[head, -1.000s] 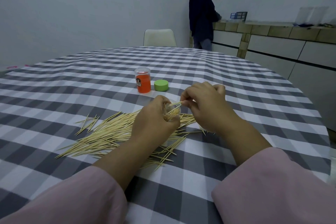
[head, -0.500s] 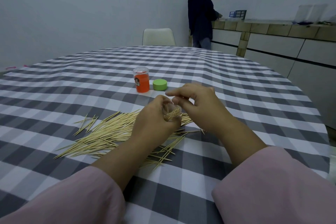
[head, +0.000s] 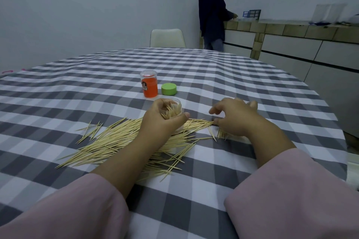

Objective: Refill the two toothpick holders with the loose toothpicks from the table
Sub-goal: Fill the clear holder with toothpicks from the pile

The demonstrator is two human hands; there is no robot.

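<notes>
Toothpick refill, head cam. My left hand (head: 161, 122) is wrapped round a clear holder (head: 173, 109), fingers and thumb curled on its wall, mouth tilted toward me and to the right. Part-filled w/ toothpicks, tips showing at the rim. Holder sits just above the loose toothpicks (head: 124, 141), which lie scattered on the checked tablecloth (head: 77, 87) in a long pile running from lower left up toward centre, some under my left forearm.

My right hand (head: 236, 117) is down on the cloth at the right end of the pile, palm down, fingers bent and spread. Thumb and a fingertip are at the ends of a few picks; can't tell whether they are actually pinched. A few more picks poke out from under the heel of that hand.

Second holder, orange (head: 149, 86), stands upright further back near table centre, clear lid on. Green cap (head: 169, 89) lies flat just to its right, not touching.

Bkgd: pale chair (head: 167, 38) at far edge of table, a person in dark clothes (head: 212, 9) standing at a counter (head: 291, 29).
</notes>
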